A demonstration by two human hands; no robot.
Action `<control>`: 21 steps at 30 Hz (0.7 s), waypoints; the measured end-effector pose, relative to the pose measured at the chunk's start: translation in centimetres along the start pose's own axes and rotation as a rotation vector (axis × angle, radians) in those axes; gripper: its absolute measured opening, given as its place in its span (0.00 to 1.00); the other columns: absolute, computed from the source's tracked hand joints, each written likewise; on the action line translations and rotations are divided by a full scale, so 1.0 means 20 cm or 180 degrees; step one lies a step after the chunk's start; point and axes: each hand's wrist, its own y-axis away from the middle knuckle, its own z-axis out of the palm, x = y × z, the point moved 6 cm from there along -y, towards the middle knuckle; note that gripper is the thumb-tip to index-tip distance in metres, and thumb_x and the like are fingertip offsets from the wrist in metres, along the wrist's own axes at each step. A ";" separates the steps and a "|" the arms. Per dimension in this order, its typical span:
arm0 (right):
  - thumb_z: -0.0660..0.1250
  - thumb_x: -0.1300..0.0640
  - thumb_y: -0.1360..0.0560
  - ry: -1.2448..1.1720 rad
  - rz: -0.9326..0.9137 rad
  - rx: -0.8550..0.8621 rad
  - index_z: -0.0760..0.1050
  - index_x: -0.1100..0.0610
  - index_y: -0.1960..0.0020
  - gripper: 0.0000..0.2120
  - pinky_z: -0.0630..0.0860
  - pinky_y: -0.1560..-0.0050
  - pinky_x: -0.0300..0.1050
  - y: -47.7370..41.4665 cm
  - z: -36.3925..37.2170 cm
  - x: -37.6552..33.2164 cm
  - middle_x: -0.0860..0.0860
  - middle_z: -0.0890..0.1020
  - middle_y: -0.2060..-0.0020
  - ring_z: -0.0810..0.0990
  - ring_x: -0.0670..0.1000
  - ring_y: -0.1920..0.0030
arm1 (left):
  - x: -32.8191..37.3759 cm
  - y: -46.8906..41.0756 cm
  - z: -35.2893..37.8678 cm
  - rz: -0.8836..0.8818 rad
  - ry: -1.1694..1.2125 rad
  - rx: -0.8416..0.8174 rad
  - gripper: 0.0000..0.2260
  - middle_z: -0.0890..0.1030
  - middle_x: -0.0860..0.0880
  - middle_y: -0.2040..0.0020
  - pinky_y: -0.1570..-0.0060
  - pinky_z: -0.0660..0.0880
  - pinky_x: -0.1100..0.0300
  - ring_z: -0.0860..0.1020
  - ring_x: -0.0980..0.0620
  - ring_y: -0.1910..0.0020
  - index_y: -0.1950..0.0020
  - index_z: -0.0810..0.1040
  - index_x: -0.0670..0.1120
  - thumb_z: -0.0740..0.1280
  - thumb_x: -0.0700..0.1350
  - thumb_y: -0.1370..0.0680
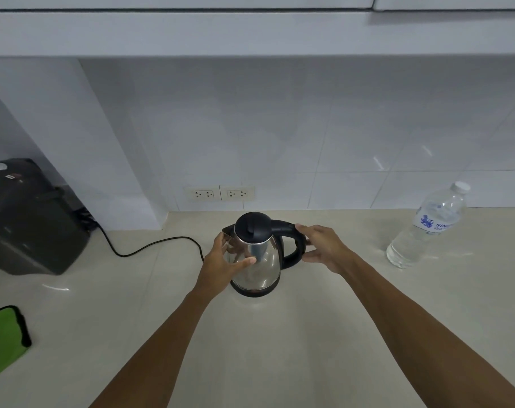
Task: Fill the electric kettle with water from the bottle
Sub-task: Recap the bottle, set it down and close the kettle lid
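Observation:
A steel electric kettle (260,260) with a black lid and black handle stands on its base in the middle of the counter. Its lid is closed. My left hand (225,260) wraps the kettle's left side, thumb across the steel body. My right hand (324,248) is at the black handle, fingers curled around its outer edge. A clear water bottle (427,228) with a white cap and blue label stands upright to the right, apart from both hands. The cap is on.
A black appliance (29,219) sits at the far left, with a black cord (150,245) trailing across the counter toward the kettle. A green cloth (3,340) lies at the left front edge. Two wall sockets (221,193) are behind the kettle.

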 end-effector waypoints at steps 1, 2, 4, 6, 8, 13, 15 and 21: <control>0.71 0.46 0.21 -0.0010 0.0011 0.0004 0.80 0.59 0.42 0.17 0.83 0.43 0.59 0.00 0.00 0.00 0.56 0.83 0.44 0.83 0.55 0.46 | 0.00 0.00 0.00 -0.0007 0.0006 0.0001 0.33 0.77 0.82 0.48 0.32 0.73 0.53 0.72 0.74 0.40 0.30 0.68 0.59 0.83 0.49 0.27; 0.71 0.47 0.21 -0.0012 0.0034 0.0017 0.80 0.59 0.42 0.16 0.82 0.42 0.60 0.00 0.00 0.00 0.56 0.83 0.44 0.83 0.55 0.45 | 0.00 0.00 0.00 -0.0019 0.0006 0.0000 0.32 0.77 0.81 0.48 0.33 0.73 0.54 0.71 0.76 0.41 0.30 0.68 0.59 0.83 0.49 0.27; 0.72 0.47 0.22 -0.0014 0.0073 0.0024 0.80 0.59 0.42 0.16 0.81 0.39 0.60 0.00 -0.01 0.00 0.56 0.83 0.45 0.83 0.57 0.45 | 0.00 0.01 0.00 -0.0033 0.0021 0.0013 0.32 0.77 0.81 0.49 0.36 0.72 0.57 0.74 0.78 0.44 0.31 0.68 0.59 0.83 0.49 0.27; 0.72 0.47 0.22 -0.0043 0.0101 0.0007 0.79 0.59 0.42 0.16 0.81 0.39 0.61 0.00 -0.01 0.01 0.57 0.83 0.45 0.83 0.58 0.45 | 0.00 0.01 0.00 -0.0015 0.0018 0.0024 0.32 0.78 0.80 0.48 0.37 0.71 0.59 0.74 0.82 0.46 0.31 0.68 0.60 0.83 0.49 0.27; 0.72 0.47 0.22 -0.0060 0.0102 0.0010 0.79 0.59 0.42 0.16 0.81 0.39 0.62 0.00 -0.01 0.01 0.57 0.83 0.44 0.83 0.58 0.46 | -0.01 0.00 0.00 -0.0002 0.0008 0.0034 0.32 0.78 0.80 0.48 0.36 0.72 0.58 0.74 0.80 0.44 0.31 0.68 0.61 0.83 0.51 0.28; 0.72 0.45 0.22 -0.0017 0.0105 0.0031 0.80 0.58 0.42 0.17 0.81 0.39 0.61 0.00 -0.01 0.02 0.56 0.83 0.43 0.84 0.58 0.47 | 0.00 0.01 0.00 0.0066 -0.0010 -0.0003 0.32 0.77 0.82 0.49 0.34 0.72 0.56 0.72 0.75 0.41 0.31 0.68 0.61 0.82 0.50 0.27; 0.72 0.44 0.22 -0.0009 0.0112 0.0028 0.80 0.57 0.43 0.17 0.81 0.39 0.61 0.00 -0.01 0.03 0.56 0.83 0.44 0.84 0.58 0.47 | 0.00 0.00 0.00 0.0096 -0.0018 -0.0013 0.32 0.77 0.82 0.50 0.32 0.71 0.54 0.75 0.67 0.38 0.31 0.68 0.61 0.82 0.50 0.27; 0.70 0.43 0.21 0.0110 0.0088 0.0000 0.79 0.55 0.43 0.17 0.80 0.37 0.60 0.03 0.00 0.01 0.54 0.82 0.41 0.83 0.56 0.48 | -0.01 0.00 0.01 0.0058 -0.0052 -0.0007 0.32 0.79 0.73 0.47 0.32 0.71 0.54 0.75 0.63 0.38 0.31 0.67 0.60 0.82 0.50 0.27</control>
